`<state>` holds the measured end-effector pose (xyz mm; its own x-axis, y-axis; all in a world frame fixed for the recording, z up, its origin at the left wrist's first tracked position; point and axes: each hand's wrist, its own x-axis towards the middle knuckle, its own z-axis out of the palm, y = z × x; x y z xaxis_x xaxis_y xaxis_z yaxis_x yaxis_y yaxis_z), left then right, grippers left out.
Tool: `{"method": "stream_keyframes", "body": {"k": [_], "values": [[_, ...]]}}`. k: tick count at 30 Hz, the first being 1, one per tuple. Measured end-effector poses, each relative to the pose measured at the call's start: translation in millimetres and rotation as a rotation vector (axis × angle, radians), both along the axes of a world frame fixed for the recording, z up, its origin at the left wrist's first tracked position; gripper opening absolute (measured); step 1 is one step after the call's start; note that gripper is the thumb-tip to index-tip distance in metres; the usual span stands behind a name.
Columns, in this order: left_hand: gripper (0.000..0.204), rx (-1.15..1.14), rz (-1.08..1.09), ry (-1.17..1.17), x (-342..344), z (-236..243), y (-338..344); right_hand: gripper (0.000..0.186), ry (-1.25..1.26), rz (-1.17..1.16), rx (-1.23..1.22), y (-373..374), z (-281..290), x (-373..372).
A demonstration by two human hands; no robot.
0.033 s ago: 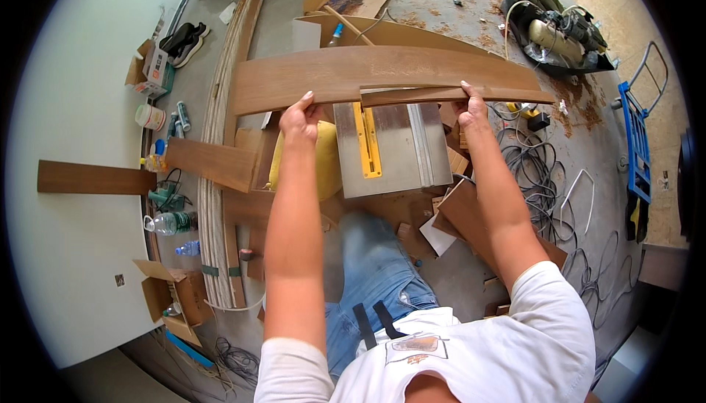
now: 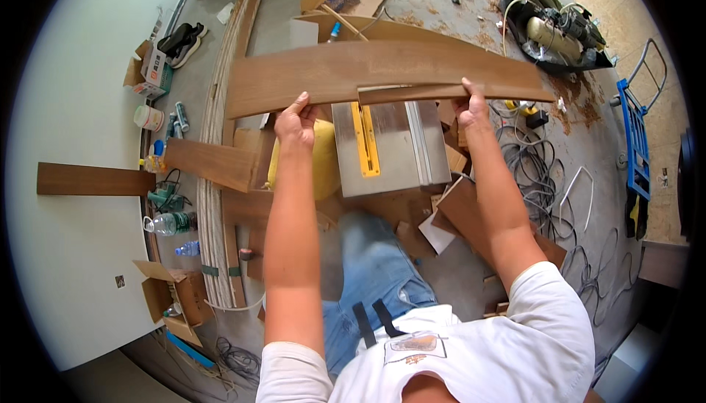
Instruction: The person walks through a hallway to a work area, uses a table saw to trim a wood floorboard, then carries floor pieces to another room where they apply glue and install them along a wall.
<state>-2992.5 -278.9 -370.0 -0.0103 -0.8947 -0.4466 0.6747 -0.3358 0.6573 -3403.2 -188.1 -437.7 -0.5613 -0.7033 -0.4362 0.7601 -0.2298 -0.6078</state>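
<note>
So both hands are up on a long brown wooden board that stretches across the upper middle of the frame, held flat just above a small table saw with a silver metal top and a yellow insert strip. The left hand is clamped on the near edge of the board toward its left part, thumb on top and fingers curled under. The right hand is grasping a narrow brown wooden strip that lies along the board's near edge on the right side, apparently pinched together with the board there, though I can't tell exactly how much of each it has.

Around it is a proper mess. On the concrete floor in the upper right sits a dark power tool with a pale cylinder body, with sawdust scattered nearby. A blue metal hand cart stands at the far right, and a tangle of grey cables lies between it and the saw. On the left there's a white round desk with a short brown plank lying on it, a clear plastic water bottle just below the plank's end, and an open cardboard box at lower left. Offcuts of brown wood lie below the saw.
</note>
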Motion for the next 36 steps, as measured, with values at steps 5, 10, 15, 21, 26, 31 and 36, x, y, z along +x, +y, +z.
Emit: {"method": "stream_keyframes", "body": {"k": [5,10,15,21,26,31,36], "values": [[0.011,-0.167,0.114,0.195,39.5,28.9,153.9,0.031,0.058,0.075,-0.078,77.4,78.4,33.9],[0.036,-0.039,0.079,0.355,71.5,33.9,293.9,0.04,0.186,0.164,0.018,154.3,114.0,55.6],[0.048,-0.031,0.262,0.412,110.5,27.2,392.7,0.037,0.278,0.428,0.015,175.3,106.1,93.0],[0.043,-0.058,0.659,0.348,167.2,21.3,495.8,0.034,0.267,0.781,-0.134,174.8,139.3,227.0],[0.044,-0.176,1.0,0.305,251.8,1.6,568.8,0.028,0.333,0.898,-0.067,196.5,163.8,304.7],[0.038,-0.268,1.227,0.214,367.3,-44.1,643.7,0.027,0.582,0.87,-0.004,217.8,173.5,298.2],[0.044,-0.255,1.413,0.089,455.3,-79.6,702.8,0.029,1.073,0.705,0.195,203.9,190.4,251.0]]}}
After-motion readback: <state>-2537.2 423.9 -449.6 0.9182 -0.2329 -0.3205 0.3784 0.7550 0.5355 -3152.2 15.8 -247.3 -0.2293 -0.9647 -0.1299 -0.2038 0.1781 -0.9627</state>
